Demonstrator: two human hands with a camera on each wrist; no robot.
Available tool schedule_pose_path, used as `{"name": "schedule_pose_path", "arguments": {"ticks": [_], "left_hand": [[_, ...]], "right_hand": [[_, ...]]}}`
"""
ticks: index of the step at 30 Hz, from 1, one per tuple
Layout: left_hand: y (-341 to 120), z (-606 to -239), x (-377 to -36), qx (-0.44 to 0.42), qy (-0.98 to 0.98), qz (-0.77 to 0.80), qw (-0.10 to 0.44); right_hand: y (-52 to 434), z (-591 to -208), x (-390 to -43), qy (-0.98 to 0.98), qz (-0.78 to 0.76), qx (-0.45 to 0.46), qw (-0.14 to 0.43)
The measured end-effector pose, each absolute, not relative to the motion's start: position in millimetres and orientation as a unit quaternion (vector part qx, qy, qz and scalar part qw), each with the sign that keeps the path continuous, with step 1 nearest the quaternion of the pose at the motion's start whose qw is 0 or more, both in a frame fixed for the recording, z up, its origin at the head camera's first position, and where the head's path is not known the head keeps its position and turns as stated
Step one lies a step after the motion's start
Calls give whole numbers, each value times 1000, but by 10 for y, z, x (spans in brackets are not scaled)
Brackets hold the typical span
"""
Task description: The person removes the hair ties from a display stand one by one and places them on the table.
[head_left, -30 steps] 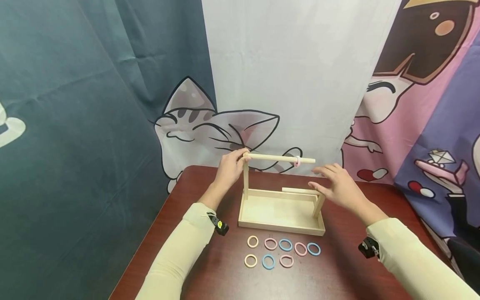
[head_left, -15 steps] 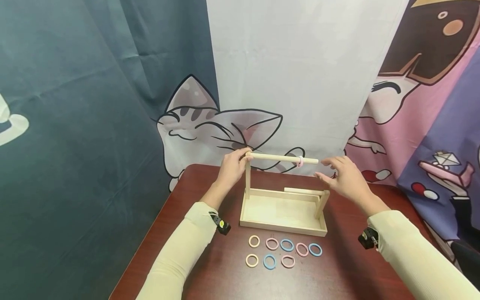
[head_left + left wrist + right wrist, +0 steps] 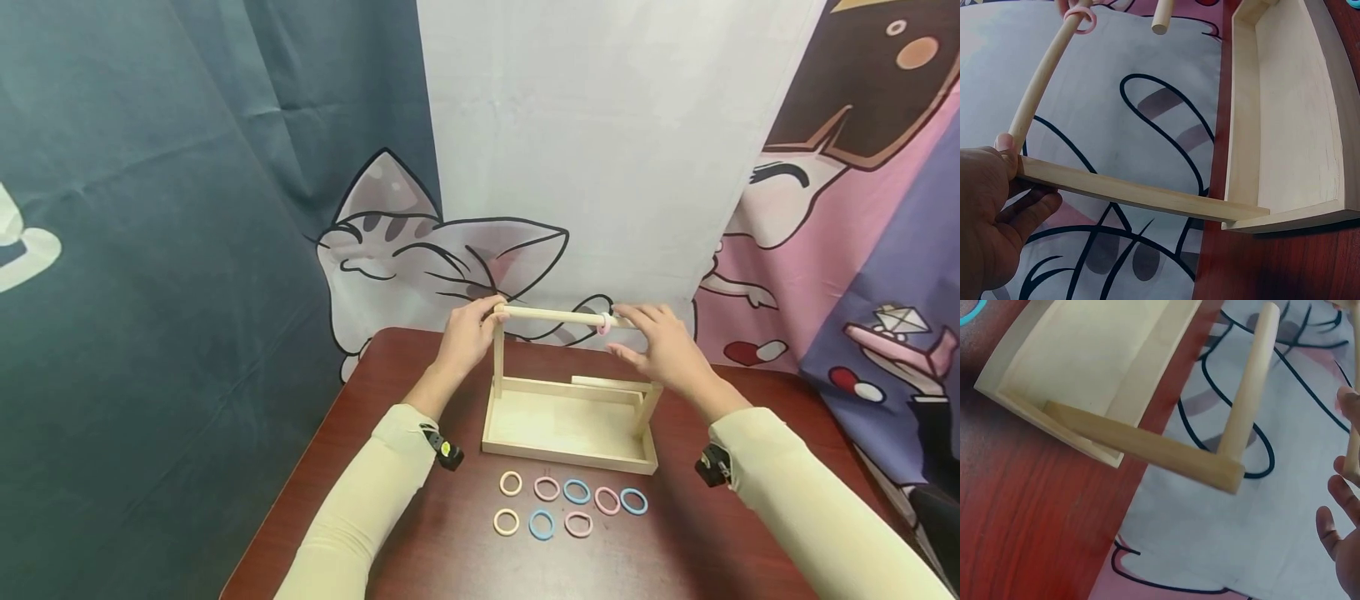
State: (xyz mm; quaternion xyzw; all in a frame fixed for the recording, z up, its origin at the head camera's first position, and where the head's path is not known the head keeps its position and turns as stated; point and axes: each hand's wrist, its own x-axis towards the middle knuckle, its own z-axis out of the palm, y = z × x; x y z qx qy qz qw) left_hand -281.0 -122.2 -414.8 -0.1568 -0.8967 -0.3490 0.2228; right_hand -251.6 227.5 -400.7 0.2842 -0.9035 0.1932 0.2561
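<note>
A pale wooden tray (image 3: 570, 455) stands on a dark red table (image 3: 675, 542), with a tall post (image 3: 497, 354) on its left and a shorter post (image 3: 649, 410) on its right. My left hand (image 3: 468, 333) grips the left end of a wooden rod (image 3: 551, 314) at the top of the tall post (image 3: 1135, 194). A pink ring (image 3: 603, 324) hangs on the rod near its right end. My right hand (image 3: 656, 346) lays nearly straight fingers over that end beside the ring, the thumb hanging apart below. A second short dowel (image 3: 1250, 375) juts from the short post.
Several pink, blue and yellow rings (image 3: 576, 491) lie in two rows on the table in front of the tray. Cartoon-printed curtains (image 3: 420, 242) hang close behind the table's far edge. Both forearms wear cream sleeves.
My right hand has risen and moved left from beside the tray to the rod's right end. The left hand, rod and ring have stayed in place.
</note>
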Motion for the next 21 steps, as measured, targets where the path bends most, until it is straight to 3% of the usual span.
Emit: {"name": "schedule_pose_path", "arguments": {"ticks": [21], "left_hand": [[-1217, -4110, -2788, -161, -901, -340, 214]], "right_hand": [[2128, -3991, -2590, -917, 173, 265, 242]]}}
